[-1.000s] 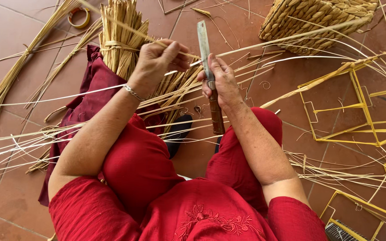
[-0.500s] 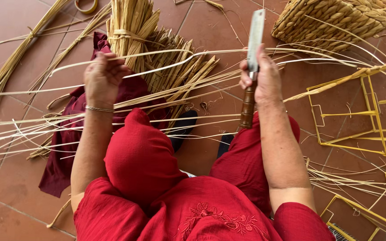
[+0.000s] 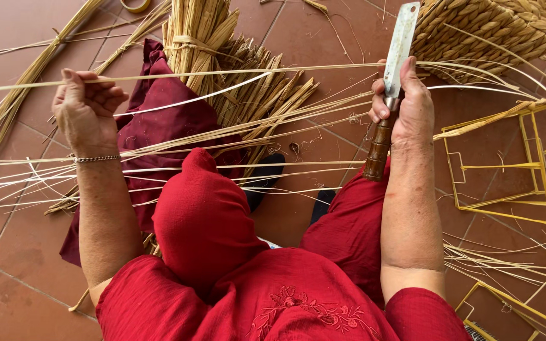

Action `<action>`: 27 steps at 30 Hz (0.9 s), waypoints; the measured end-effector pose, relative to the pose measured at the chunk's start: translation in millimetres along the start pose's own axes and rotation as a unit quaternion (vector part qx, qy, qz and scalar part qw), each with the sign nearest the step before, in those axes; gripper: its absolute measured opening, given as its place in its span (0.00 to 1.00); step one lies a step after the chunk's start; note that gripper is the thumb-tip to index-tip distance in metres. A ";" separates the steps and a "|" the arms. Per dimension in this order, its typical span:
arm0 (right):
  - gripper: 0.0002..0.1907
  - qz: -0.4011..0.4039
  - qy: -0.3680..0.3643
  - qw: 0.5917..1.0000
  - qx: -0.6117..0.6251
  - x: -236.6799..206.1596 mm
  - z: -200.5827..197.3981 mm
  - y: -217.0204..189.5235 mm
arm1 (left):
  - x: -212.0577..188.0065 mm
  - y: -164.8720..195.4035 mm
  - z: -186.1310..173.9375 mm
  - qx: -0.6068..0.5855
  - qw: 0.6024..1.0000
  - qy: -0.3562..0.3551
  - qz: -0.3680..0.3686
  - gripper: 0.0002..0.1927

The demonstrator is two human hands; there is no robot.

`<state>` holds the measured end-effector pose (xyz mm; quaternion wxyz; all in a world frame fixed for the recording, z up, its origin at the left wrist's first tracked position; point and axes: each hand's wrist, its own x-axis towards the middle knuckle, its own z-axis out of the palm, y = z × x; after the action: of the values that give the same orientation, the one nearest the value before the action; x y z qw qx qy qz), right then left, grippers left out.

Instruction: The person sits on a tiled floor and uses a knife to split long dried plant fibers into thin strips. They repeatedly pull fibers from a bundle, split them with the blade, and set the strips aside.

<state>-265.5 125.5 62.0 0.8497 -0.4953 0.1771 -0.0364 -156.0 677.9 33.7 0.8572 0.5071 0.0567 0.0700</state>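
Observation:
My left hand [image 3: 86,107] is raised at the left, fingers curled around the end of a long pale reed strip [image 3: 222,72] that stretches across to the right. My right hand [image 3: 406,104] grips a knife [image 3: 394,76] with a worn metal blade pointing up and a brown wooden handle [image 3: 377,151] pointing down; the strip runs to this hand near the blade. Many more thin straw strands [image 3: 235,167] lie across my red-clothed knees [image 3: 203,215].
A tied bundle of straw stalks [image 3: 197,38] leans on a maroon cloth [image 3: 159,120] on the terracotta tile floor. A woven basket [image 3: 494,28] sits top right. Yellow wire frames [image 3: 519,170] lie at the right. A tape roll [image 3: 135,5] lies at the top.
My hands have drawn apart: the left hand moved out to the left with the strip, the right hand with the knife moved right and up, blade now upright.

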 end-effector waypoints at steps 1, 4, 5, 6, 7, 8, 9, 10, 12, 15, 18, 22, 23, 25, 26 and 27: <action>0.31 0.003 0.000 1.000 0.003 1.3 -0.6 1.3 | 2.0 3.5 0.5 0.007 1.000 -0.004 0.013 0.17; 0.30 -0.001 0.025 1.000 0.014 6.5 -10.1 4.4 | 8.9 19.1 -4.7 0.009 0.998 0.002 0.058 0.17; 0.30 -0.009 0.021 0.999 0.031 6.8 -17.4 2.8 | 10.7 28.4 -10.0 -0.004 0.997 0.016 0.075 0.17; 0.30 -0.017 0.017 0.999 0.049 6.1 -26.0 0.5 | 12.7 36.6 -15.5 -0.016 0.995 0.029 0.092 0.17; 0.30 -0.027 0.012 0.997 0.066 7.7 -32.8 -0.8 | 13.5 42.6 -21.2 -0.013 0.995 0.032 0.090 0.18; 0.30 -0.040 0.033 0.998 0.047 9.5 -38.6 -1.0 | 12.8 49.0 -28.0 -0.009 0.995 0.037 0.089 0.19; 0.31 -0.049 0.054 0.997 0.028 8.9 -43.5 1.8 | 13.5 53.4 -34.0 -0.006 0.995 0.052 0.088 0.19; 0.32 -0.056 0.076 0.996 0.010 7.8 -48.2 4.6 | 13.2 57.8 -40.6 -0.003 0.994 0.067 0.088 0.20; 0.32 -0.068 0.066 0.994 0.047 10.1 -58.8 1.9 | 19.9 64.6 -47.1 -0.006 0.990 0.106 0.092 0.18; 0.31 -0.100 0.091 0.988 0.071 10.2 -69.1 -2.2 | 20.8 70.1 -52.9 -0.062 0.987 0.118 0.088 0.19; 0.33 -0.136 0.054 0.985 0.086 7.2 -66.9 -2.7 | 15.3 68.6 -42.4 -0.111 0.987 0.093 0.067 0.19; 0.39 -0.130 -0.062 0.986 0.089 3.9 -36.9 1.2 | -2.2 62.0 16.2 -0.179 0.983 0.021 0.033 0.19; 0.37 -0.105 -0.091 0.986 0.096 3.2 -25.0 4.9 | -5.0 61.0 38.1 -0.179 0.983 -0.002 0.026 0.20; 0.34 -0.035 -0.125 0.985 0.111 1.0 3.0 20.2 | -12.5 55.4 87.3 -0.174 0.983 -0.054 0.014 0.20; 0.33 0.010 -0.131 0.984 0.120 -0.3 16.5 28.4 | -16.3 52.7 112.1 -0.168 0.982 -0.083 0.010 0.20; 0.33 0.035 -0.135 0.985 0.105 -2.9 28.9 37.4 | -20.1 50.2 135.6 -0.164 0.982 -0.097 0.002 0.20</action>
<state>-262.7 169.1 43.7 0.9138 -0.3973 0.0731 0.0422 -156.1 581.4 143.2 0.9299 0.3644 -0.0403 0.0304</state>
